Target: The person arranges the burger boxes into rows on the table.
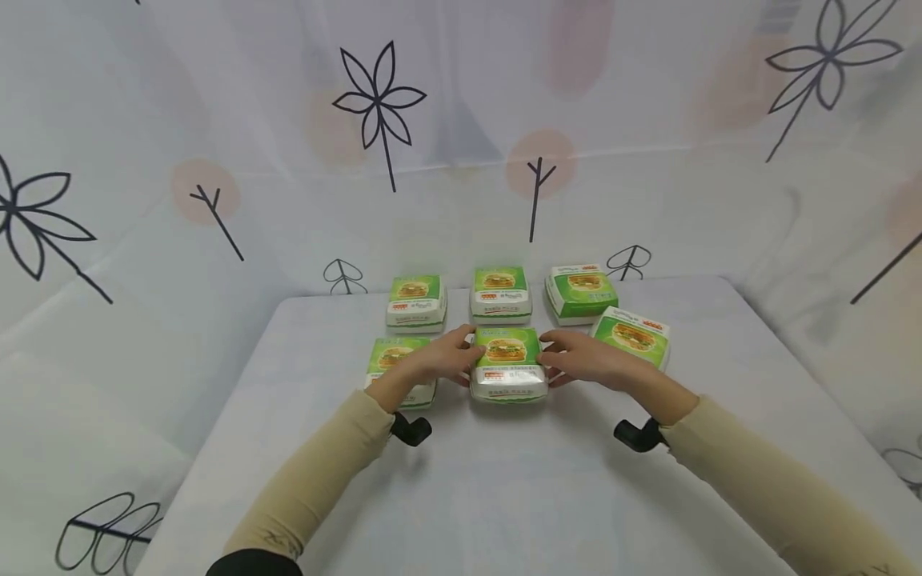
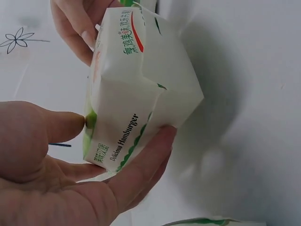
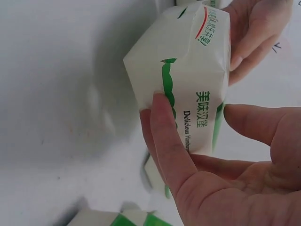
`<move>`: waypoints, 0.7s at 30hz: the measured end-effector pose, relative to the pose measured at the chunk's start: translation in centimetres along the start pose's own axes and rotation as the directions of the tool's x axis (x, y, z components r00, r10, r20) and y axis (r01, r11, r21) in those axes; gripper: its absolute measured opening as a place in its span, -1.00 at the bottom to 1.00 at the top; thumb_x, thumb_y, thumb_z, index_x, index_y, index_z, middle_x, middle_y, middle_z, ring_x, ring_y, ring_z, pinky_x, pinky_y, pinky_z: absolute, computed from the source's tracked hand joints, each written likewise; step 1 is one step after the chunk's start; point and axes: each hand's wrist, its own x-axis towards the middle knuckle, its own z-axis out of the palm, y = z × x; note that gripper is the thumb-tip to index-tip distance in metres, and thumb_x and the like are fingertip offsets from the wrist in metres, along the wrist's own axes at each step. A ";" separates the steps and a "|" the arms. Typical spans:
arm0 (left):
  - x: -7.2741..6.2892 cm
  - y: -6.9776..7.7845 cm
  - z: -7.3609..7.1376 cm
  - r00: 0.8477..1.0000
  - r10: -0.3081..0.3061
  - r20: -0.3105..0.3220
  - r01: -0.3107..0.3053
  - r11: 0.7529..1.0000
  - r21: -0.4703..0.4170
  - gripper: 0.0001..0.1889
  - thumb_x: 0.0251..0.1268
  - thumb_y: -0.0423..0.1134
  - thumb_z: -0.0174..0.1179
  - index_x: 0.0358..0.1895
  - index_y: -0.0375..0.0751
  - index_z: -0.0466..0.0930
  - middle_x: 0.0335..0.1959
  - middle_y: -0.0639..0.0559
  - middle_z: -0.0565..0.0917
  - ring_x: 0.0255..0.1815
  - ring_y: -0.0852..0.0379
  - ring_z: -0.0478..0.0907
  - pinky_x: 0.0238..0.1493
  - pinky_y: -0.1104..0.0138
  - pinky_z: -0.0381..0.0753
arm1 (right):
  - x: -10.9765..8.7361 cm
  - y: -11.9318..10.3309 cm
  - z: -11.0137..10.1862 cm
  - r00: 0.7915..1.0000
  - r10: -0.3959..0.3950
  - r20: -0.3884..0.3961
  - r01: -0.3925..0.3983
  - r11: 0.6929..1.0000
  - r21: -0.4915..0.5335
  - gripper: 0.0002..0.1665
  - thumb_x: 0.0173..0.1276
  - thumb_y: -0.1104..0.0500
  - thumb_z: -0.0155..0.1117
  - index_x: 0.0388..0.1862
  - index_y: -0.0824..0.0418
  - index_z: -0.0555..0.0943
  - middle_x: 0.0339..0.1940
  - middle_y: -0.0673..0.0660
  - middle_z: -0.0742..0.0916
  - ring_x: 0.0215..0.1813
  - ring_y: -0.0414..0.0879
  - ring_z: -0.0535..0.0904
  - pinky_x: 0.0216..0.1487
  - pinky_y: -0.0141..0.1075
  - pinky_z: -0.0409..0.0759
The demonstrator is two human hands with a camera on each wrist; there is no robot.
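Observation:
A green and white hamburger box is between my two hands at the middle of the table, its burger picture facing up. At its left side, my left hand holds it, thumb on the top edge and fingers spread against the side wall. My right hand grips the opposite side the same way. Both wrist views show the box closed, with "Delicious Hamburger" printed on its sides and a shadow on the white surface below. Another hamburger box sits partly hidden behind my left hand and wrist.
Behind stand three more boxes in a row: left, middle and right, the last turned at an angle. One angled box lies beyond my right wrist. A patterned cloth hangs at the back of the white table.

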 end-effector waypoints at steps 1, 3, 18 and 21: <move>0.0 0.0 -0.1 1.000 -0.009 -0.002 0.009 1.000 0.003 -0.47 0.68 -0.17 -0.03 0.56 -0.18 0.12 0.27 -0.33 0.47 0.11 -0.15 0.62 0.00 0.03 0.75 | 0.2 -0.1 0.1 1.000 -0.002 0.008 0.002 1.000 0.002 -0.28 0.63 0.15 0.06 0.55 0.51 0.10 0.35 0.50 0.49 0.12 0.15 0.66 0.14 0.00 0.70; 0.1 -0.2 -0.3 1.000 -0.026 -0.002 0.026 1.000 0.012 -0.51 0.68 -0.18 -0.05 0.52 -0.22 0.16 0.26 -0.32 0.49 0.11 -0.13 0.62 -0.01 0.03 0.75 | 0.7 -0.1 0.3 1.000 -0.003 0.023 0.003 1.000 0.010 -0.27 0.63 0.16 0.05 0.55 0.54 0.08 0.34 0.51 0.49 0.14 0.17 0.66 0.13 -0.01 0.70; 1.1 -0.7 -0.8 0.994 -0.109 -0.020 0.110 0.993 0.035 -0.47 0.68 -0.21 -0.09 0.55 -0.31 0.09 0.33 -0.31 0.45 0.17 -0.11 0.55 -0.01 0.09 0.74 | 2.7 0.2 0.8 0.998 0.043 0.043 -0.044 0.999 0.025 -0.30 0.64 0.19 0.00 0.54 0.56 0.07 0.38 0.54 0.45 0.17 0.17 0.64 0.16 -0.02 0.69; 0.9 -0.3 -1.0 0.993 -0.111 -0.028 0.113 0.992 0.062 -0.39 0.68 -0.18 -0.09 0.61 -0.32 -0.03 0.45 -0.35 0.33 0.31 -0.17 0.48 0.03 0.07 0.73 | 2.7 0.2 0.6 0.999 0.049 0.022 -0.048 0.999 -0.008 -0.29 0.65 0.16 0.01 0.54 0.56 0.09 0.38 0.52 0.46 0.17 0.17 0.63 0.13 -0.05 0.70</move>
